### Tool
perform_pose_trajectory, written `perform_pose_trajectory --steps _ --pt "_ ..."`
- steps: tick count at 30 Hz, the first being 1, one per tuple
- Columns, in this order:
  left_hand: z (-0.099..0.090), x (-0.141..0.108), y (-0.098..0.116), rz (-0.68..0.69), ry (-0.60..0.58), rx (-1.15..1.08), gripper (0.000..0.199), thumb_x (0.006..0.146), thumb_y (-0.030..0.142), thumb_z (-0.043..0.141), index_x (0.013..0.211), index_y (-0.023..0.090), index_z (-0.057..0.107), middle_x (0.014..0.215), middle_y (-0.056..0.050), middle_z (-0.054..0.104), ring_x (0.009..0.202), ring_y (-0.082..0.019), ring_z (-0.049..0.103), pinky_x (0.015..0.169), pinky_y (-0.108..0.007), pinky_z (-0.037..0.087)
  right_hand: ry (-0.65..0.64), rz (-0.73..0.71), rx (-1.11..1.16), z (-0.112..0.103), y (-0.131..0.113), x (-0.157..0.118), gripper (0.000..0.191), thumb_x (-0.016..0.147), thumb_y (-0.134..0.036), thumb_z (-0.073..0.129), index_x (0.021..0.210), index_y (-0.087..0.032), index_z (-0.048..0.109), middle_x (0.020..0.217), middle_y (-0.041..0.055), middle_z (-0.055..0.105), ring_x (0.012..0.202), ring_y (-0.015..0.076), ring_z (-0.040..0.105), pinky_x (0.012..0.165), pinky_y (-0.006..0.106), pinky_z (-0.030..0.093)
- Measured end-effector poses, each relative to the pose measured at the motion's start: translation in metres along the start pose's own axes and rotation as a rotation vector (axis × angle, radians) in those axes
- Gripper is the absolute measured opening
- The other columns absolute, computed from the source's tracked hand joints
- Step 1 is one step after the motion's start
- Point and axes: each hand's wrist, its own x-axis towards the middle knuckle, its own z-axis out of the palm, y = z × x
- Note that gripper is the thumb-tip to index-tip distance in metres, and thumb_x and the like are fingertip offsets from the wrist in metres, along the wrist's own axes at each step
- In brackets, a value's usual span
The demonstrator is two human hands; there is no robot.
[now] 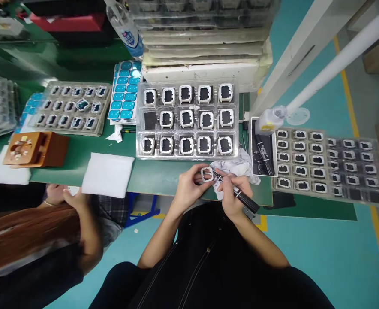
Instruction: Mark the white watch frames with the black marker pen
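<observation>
My left hand has its fingertips closed on a small white frame, pinching it by the rim, while my right hand is wrapped around a black marker, its tip pointing in at the frame's side nearest my right fingers. Whether the tip actually touches, I can't tell from here. To do this well, I'd want my left grip firm enough that the rim can't twist, yet light, as so thin a ring would probably flex under a hard pinch. My left fingertips should stay off the stretch that the tip faces, or I'd likely smear ink. Resting the right hand against something would steady the tip; short, light strokes seem safest. The crumpled cloth lies just beyond my right fingers, handy for a slip, and the clear tray of similar frames sits ahead of my left fingers, so stray ink should stay clear of it.
</observation>
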Motion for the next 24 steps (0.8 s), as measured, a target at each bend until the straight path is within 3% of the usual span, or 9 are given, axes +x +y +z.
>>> perform_pose_trajectory --steps 6,12,24 --pt "-0.0015 -0.0006 -0.0014 0.028 -0.036 0.001 0.051 0.089 0.025 0.094 0.136 0.022 0.075 0.112 -0.006 0.090 0.106 -0.026 0.091 0.099 -0.036 0.077 -0.026 -0.037 -0.044 -0.0010 0.0015 0.0003 0.024 0.116 -0.036 0.070 0.097 -0.031 0.056 0.065 -0.0058 0.069 0.102 0.0305 0.090 0.085 0.044 0.074" --pt "0.0017 -0.0023 -0.0020 0.078 -0.005 0.022 0.044 0.090 0.024 0.092 0.131 0.021 0.075 0.109 -0.005 0.090 0.101 -0.023 0.091 0.095 -0.031 0.076 -0.054 -0.073 -0.053 0.0010 0.0000 0.0032 0.023 0.114 -0.034 0.072 0.094 -0.029 0.061 0.072 -0.0025 0.075 0.101 0.0317 0.090 0.096 0.050 0.074" --pt "0.0061 -0.0053 -0.0032 0.136 0.027 0.067 0.042 0.094 0.020 0.086 0.134 0.023 0.075 0.116 -0.004 0.089 0.103 -0.022 0.091 0.097 -0.031 0.075 -0.044 -0.232 -0.234 0.0050 -0.0049 0.0096 0.015 0.112 -0.023 0.074 0.099 -0.029 0.069 0.073 -0.0038 0.078 0.103 0.0294 0.091 0.089 0.039 0.076"
